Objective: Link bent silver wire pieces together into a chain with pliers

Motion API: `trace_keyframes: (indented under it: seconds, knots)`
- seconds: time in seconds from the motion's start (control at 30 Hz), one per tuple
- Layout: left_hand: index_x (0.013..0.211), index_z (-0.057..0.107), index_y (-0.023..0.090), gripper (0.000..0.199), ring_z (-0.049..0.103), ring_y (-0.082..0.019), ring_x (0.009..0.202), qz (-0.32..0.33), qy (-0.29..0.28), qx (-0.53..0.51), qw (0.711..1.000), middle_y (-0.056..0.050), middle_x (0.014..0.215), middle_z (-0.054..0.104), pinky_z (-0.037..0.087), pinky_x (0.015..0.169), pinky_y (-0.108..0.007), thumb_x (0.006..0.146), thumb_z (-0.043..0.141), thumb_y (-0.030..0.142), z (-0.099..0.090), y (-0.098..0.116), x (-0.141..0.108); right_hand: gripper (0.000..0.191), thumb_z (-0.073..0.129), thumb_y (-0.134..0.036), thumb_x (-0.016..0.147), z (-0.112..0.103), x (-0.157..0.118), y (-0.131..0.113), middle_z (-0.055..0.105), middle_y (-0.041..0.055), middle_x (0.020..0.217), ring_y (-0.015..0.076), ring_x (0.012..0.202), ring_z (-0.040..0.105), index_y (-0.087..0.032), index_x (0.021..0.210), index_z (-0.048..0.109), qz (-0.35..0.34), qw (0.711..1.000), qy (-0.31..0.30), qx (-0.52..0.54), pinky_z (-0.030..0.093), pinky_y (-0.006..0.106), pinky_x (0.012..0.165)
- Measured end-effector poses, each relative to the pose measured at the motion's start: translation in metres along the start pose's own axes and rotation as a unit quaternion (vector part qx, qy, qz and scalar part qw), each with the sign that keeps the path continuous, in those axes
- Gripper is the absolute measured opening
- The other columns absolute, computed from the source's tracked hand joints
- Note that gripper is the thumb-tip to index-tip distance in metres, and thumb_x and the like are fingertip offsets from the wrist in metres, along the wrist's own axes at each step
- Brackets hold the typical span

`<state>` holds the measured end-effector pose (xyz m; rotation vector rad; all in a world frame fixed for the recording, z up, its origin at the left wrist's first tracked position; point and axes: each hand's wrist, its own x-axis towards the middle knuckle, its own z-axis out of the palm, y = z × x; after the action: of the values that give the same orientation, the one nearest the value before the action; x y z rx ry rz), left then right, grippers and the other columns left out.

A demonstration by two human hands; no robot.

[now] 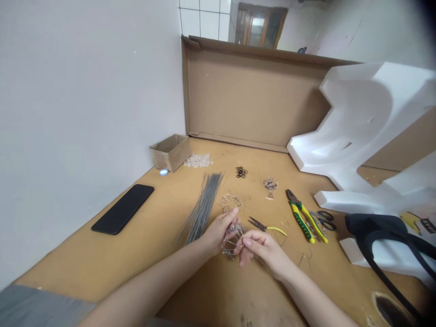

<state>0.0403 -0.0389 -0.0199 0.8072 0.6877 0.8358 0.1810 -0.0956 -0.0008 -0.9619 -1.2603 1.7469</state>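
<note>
Tan tabletop (207,293) meets a white wall (85,113); mid-table, a small wire cage (232,240) sits narrowly pinched between the left hand (220,229) and right hand (262,252). Yellow-handled needle-nose pliers (265,228) lie just right, a bundle of steel wires (204,209) left; a cardboard sheet (252,97) and white foam packing (371,122) stand beyond.

The wire cage (232,240) at near centre is silver, a lattice of crossing strands. To its far left, the steel rods (204,209) form a grey, finely striped sheaf. On the right, the combination pliers (301,222) have green-and-yellow handles, and the needle-nose pliers (276,230) have yellow grips. The rubber rings (241,172) are black, the bench (102,254) mustard tan, the foam packing (357,113) white.
</note>
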Motion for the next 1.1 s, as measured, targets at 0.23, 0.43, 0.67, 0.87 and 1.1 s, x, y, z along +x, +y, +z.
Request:
trace_keyframes:
  seconds: [0.23, 0.43, 0.67, 0.87, 1.1]
  knots:
    - [0.050, 0.031, 0.018, 0.048, 0.029, -0.007, 0.026, -0.114, -0.114, -0.151, 0.975, 0.007, 0.033, 0.030, 0.030, 0.027, -0.018, 0.079, 0.048, 0.052, -0.009, -0.011, 0.011, 0.026, 0.070, -0.030, 0.070, 0.000, 0.003, 0.002, 0.068, 0.0023, 0.073, 0.0115, 0.053, 0.063, -0.015, 0.085, 0.055, -0.025, 0.999, -0.014, 0.039, 0.050, 0.025, 0.056]
    - [0.048, 0.031, 0.017, 0.048, 0.028, -0.005, 0.027, -0.104, -0.122, -0.195, 0.968, 0.007, 0.036, 0.031, 0.028, 0.027, -0.017, 0.081, 0.050, 0.047, -0.011, -0.011, 0.012, 0.028, 0.071, -0.028, 0.069, 0.004, 0.003, 0.009, 0.065, -0.0001, 0.075, 0.0098, 0.056, 0.062, -0.018, 0.088, 0.052, -0.061, 0.998, 0.001, 0.018, 0.051, 0.024, 0.056]
    - [0.047, 0.027, 0.017, 0.051, 0.029, -0.004, 0.024, -0.115, -0.147, -0.236, 0.954, 0.007, 0.037, 0.035, 0.028, 0.027, -0.016, 0.080, 0.052, 0.047, -0.012, -0.012, 0.013, 0.034, 0.065, -0.024, 0.075, 0.003, 0.000, 0.008, 0.064, 0.0024, 0.083, 0.0107, 0.064, 0.062, -0.019, 0.106, 0.051, -0.086, 0.996, -0.037, 0.010, 0.051, 0.028, 0.063]
    - [0.046, 0.026, 0.019, 0.050, 0.031, -0.010, 0.022, -0.126, -0.184, -0.278, 0.934, 0.007, 0.027, 0.024, 0.028, 0.025, -0.018, 0.087, 0.040, 0.044, -0.015, -0.012, 0.015, 0.051, 0.064, -0.023, 0.077, 0.004, -0.001, 0.006, 0.064, 0.0040, 0.089, 0.0114, 0.064, 0.063, -0.024, 0.122, 0.038, -0.101, 0.994, -0.039, 0.016, 0.050, 0.029, 0.064]
    - [0.047, 0.026, 0.018, 0.050, 0.023, -0.006, 0.023, -0.115, -0.159, -0.273, 0.942, 0.008, 0.030, 0.024, 0.026, 0.028, -0.016, 0.085, 0.043, 0.046, -0.015, -0.011, 0.013, 0.045, 0.064, -0.026, 0.076, 0.007, -0.001, 0.011, 0.063, 0.0019, 0.084, 0.0100, 0.062, 0.060, -0.023, 0.116, 0.043, -0.128, 0.992, 0.005, -0.010, 0.049, 0.027, 0.061]
